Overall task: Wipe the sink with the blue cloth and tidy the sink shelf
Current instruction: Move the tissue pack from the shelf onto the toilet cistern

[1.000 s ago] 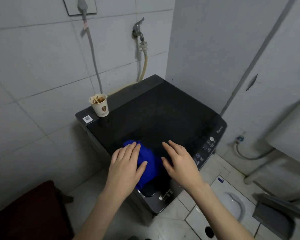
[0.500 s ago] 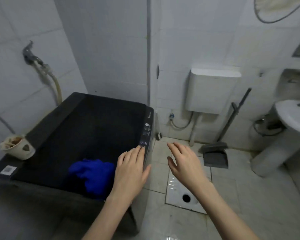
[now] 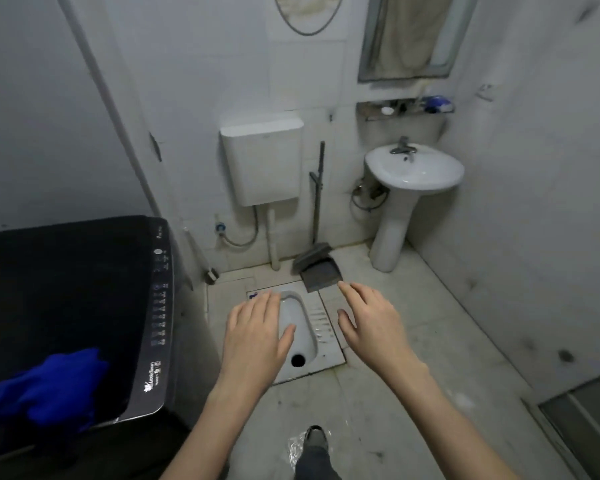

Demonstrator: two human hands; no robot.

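Observation:
The blue cloth [image 3: 45, 386] lies crumpled on the black washing machine lid [image 3: 66, 289] at the lower left. A white pedestal sink [image 3: 414, 171] with a metal tap stands against the far wall. Above it hangs the sink shelf [image 3: 406, 109], holding a small white item and something blue at its right end. My left hand [image 3: 255, 337] and my right hand [image 3: 371, 323] hover palm-down over the floor, both empty with fingers spread, well to the right of the cloth.
A squat toilet [image 3: 298, 327] is set in the floor under my hands. A white cistern [image 3: 262, 161] hangs on the wall, with a broom and dustpan [image 3: 317, 268] beside it. A mirror [image 3: 413, 32] hangs above the shelf. My shoe [image 3: 314, 441] shows at the bottom.
The view has swung right from the washing machine toward the sink. Both hands have moved off the machine lid and away from the cloth, which stays where it lay.

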